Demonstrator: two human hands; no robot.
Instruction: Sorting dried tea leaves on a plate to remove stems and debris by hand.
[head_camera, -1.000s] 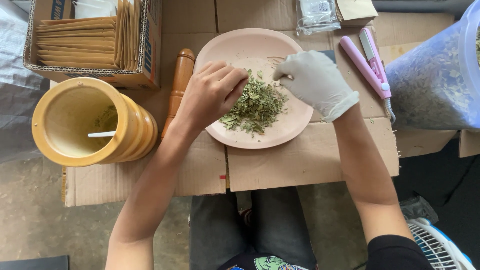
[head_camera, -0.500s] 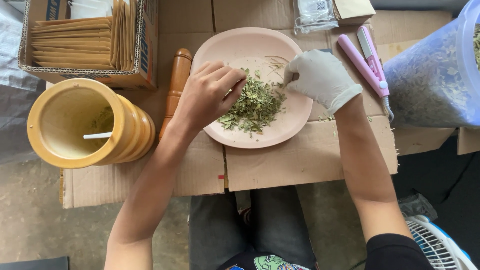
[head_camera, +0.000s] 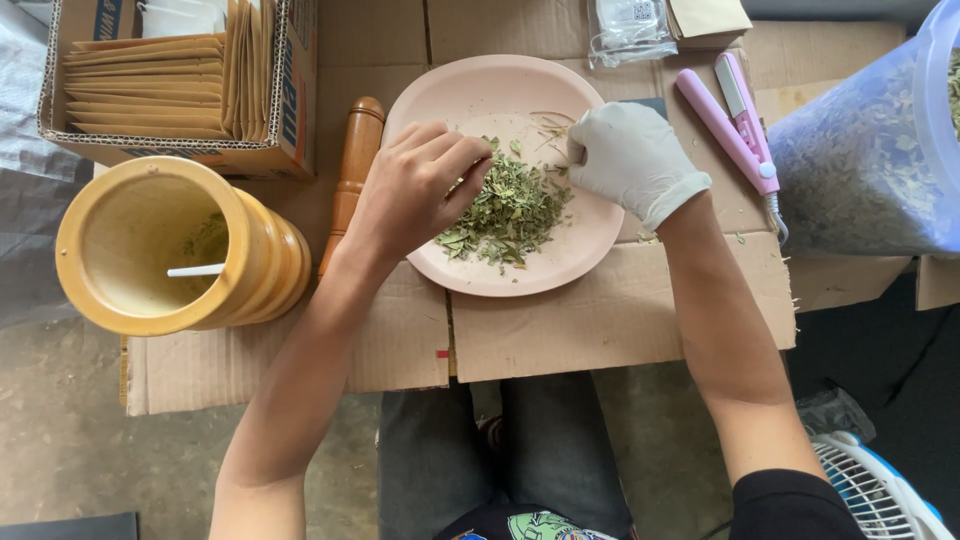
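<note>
Flattened cardboard bench (head_camera: 600, 320) over bare concrete floor. At nine o'clock, wooden mortar (head_camera: 165, 245) with pestle (head_camera: 350, 165) beside. At centre, pink plate (head_camera: 480, 85) holding dried green leaves (head_camera: 505, 210). Left hand (head_camera: 415, 190), bare, fingers pressed together on the pile's nine o'clock edge. Right hand (head_camera: 630, 155), gloved, fingers curled at its two o'clock; whether pinching anything, cannot tell. Best sorted gently, stems lifted clear without scattering leaves. Pink sealer (head_camera: 730, 115) at two o'clock.
</note>
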